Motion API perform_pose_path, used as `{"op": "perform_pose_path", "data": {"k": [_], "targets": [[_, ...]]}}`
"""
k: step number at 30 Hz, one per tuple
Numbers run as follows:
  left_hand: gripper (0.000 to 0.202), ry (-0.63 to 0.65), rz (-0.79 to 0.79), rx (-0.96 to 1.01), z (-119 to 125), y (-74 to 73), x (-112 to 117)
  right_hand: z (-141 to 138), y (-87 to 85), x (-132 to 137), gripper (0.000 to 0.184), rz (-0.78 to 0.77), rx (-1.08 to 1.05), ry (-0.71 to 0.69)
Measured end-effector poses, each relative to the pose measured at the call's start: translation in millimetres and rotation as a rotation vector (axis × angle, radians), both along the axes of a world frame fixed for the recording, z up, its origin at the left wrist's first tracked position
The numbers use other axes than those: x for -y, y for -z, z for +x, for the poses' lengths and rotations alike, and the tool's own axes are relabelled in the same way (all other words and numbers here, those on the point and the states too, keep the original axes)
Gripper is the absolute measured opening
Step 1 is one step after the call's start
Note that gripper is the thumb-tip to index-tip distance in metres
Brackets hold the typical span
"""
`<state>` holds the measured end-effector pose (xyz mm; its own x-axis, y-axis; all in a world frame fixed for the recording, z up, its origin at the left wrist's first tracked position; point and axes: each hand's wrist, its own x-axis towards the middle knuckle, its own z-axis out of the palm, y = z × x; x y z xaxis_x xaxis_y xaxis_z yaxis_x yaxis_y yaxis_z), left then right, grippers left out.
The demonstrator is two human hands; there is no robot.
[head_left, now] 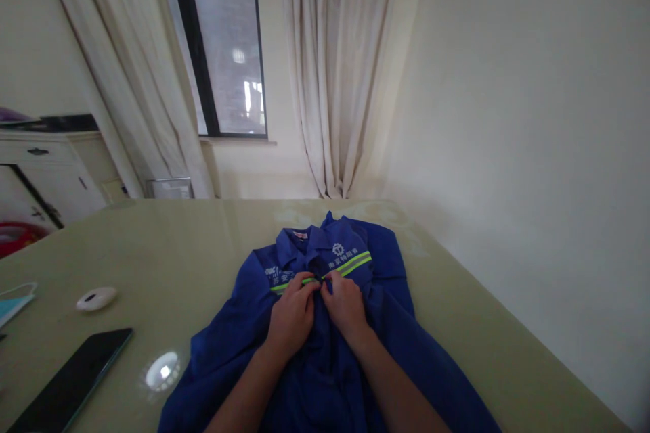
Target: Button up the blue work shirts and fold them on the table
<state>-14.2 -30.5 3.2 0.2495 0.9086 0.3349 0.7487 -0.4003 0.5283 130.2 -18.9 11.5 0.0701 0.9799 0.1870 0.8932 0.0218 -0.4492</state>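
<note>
A blue work jacket lies front up on the table, its collar at the far end. White lettering and a yellow-and-silver reflective stripe run across its chest. On the front opening, at the stripe, my left hand pinches the fabric edge with thumb and fingers. My right hand grips the opposite edge right beside it, the fingertips of both nearly meeting. Any button between the fingertips is hidden. The sleeves spread out to both sides, and the lower part of the jacket passes under my forearms.
The jacket rests on a glossy greenish table. At the left are a black phone, a small white oval object and part of a blue face mask. A wall borders the table's right side; curtains hang behind.
</note>
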Motion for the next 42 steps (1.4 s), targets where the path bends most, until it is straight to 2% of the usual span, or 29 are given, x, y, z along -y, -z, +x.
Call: {"op": "perform_pose_path", "data": {"k": [3, 6, 8, 12, 15, 24, 36, 42], "targets": [[0.037, 0.012, 0.046, -0.035, 1.2, 4.0, 0.5, -4.1, -0.4, -1.4, 0.024, -0.047, 0.11, 0.021], [0.039, 0.013, 0.069, -0.033, 1.7, 5.3, 2.1, -4.0, 0.3, -1.9, 0.026, -0.036, 0.094, 0.041], [0.039, 0.005, 0.07, -0.021, 2.0, 3.8, 3.2, -0.4, 1.9, -2.0, 0.024, 0.002, -0.008, 0.013], [0.033, -0.015, 0.042, 0.023, 3.1, -3.0, 4.9, 10.2, 6.5, -1.0, 0.019, 0.114, -0.331, -0.216], [0.031, -0.019, -0.02, 0.023, 3.6, -6.9, 4.1, 14.2, 8.8, 0.8, 0.018, 0.152, -0.421, -0.268], [0.031, -0.056, -0.215, 0.024, -3.3, 0.5, -8.3, 11.5, 9.7, -2.2, 0.018, 0.084, -0.339, -0.261], [0.034, -0.057, -0.211, 0.102, -4.1, 10.1, -14.2, 6.3, 3.7, -4.1, 0.019, 0.015, -0.192, -0.097], [0.026, -0.133, -0.251, 0.164, 0.5, 2.5, -16.0, 11.4, 0.5, -1.4, 0.025, 0.013, -0.3, -0.286]]}}
